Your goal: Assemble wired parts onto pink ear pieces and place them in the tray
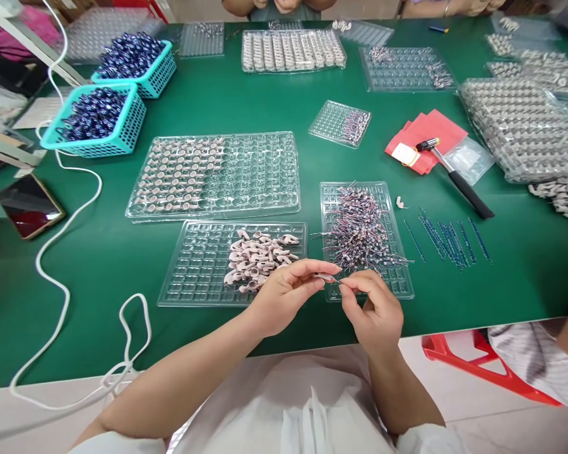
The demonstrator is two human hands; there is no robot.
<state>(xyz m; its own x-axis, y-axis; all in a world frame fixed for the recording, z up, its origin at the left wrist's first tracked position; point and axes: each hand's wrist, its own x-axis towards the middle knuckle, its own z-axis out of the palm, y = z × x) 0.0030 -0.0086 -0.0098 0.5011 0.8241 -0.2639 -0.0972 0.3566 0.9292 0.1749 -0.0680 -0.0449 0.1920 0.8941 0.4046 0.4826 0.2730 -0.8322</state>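
Note:
My left hand (284,297) pinches a pale pinkish earbud shell (324,276) between thumb and fingers, above the table's near side. Fingertips of my right hand (376,309) are closed at the shell's end on a thin dark piece (337,281), perhaps a wire; its exact kind is too small to tell. Just beyond my left hand, a heap of similar earbud shells (255,257) lies on a clear plastic tray (189,268). Behind my right hand, a tangled pile of small wired parts (360,224) fills much of another clear tray (401,289).
A larger tray (250,176) is partly filled with shells. Blue baskets (118,135) hold dark blue shiny pieces. At right are a hammer (464,186), red sheets (426,135) and blue thin strips (449,243). A white cable (61,277) winds along the left; co-workers sit nearby.

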